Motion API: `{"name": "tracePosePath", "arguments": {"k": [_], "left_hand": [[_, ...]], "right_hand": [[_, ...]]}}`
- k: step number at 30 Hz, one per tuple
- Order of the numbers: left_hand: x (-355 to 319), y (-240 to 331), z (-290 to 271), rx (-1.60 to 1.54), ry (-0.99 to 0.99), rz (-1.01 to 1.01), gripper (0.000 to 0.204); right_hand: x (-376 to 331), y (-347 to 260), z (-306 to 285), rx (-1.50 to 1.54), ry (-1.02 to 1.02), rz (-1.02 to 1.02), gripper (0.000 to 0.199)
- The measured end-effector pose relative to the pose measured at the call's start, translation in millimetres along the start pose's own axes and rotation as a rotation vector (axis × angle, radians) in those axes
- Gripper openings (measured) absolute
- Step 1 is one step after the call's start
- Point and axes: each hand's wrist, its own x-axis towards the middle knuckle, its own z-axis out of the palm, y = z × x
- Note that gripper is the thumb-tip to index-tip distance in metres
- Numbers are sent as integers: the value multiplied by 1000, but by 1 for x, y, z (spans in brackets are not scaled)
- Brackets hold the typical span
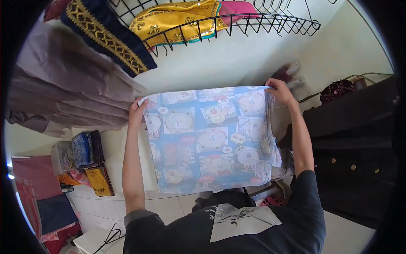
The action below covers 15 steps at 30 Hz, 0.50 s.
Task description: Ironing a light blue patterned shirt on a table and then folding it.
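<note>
Left of the cloth (pixel 211 142), grey drapes (pixel 80 80) hang close enough that a sideways swing might snag. The left hand (pixel 135 112) pinches the cloth's upper left corner; a loosened pinch could drop that side. The cloth hangs spread in front of the body. The right hand (pixel 279 90) grips its upper right corner, where uneven pull may let the bunched edge slip out of line.

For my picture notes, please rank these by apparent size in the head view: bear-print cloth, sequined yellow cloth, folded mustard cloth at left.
Largest: bear-print cloth
Middle: sequined yellow cloth
Smallest: folded mustard cloth
Nearness to the camera may affect true sizes.
</note>
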Motion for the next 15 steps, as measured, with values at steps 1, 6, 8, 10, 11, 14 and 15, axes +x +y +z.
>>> {"name": "tracePosePath", "arguments": {"k": [1, 6, 8, 10, 11, 14, 15], "left_hand": [[-4, 1, -7, -50, -27, -17, 28], [-14, 63, -9, -16, -23, 1, 31], [-18, 86, -4, -54, -27, 0, 29], [-18, 92, -4, -113, -21, 43, 27], [-17, 93, -5, -113, -18, 44, 27], [-22, 98, -7, -179, -76, 123, 27], [-28, 98, -7, -213, -79, 116, 27]], "right_hand": [[-6, -12, -9, -3, -7, -2, 13], [-27, -45, -53, 97, 6, 20, 11], [-33, -49, -65, 68, 19, 11, 10], [-38, -57, -69, 77, 55, -18, 11], [-42, -64, -71, 87, 87, -52, 11], [-60, -85, -76, 2, 123, -39, 9], [-67, -91, -76, -3, 128, -41, 8]]}}
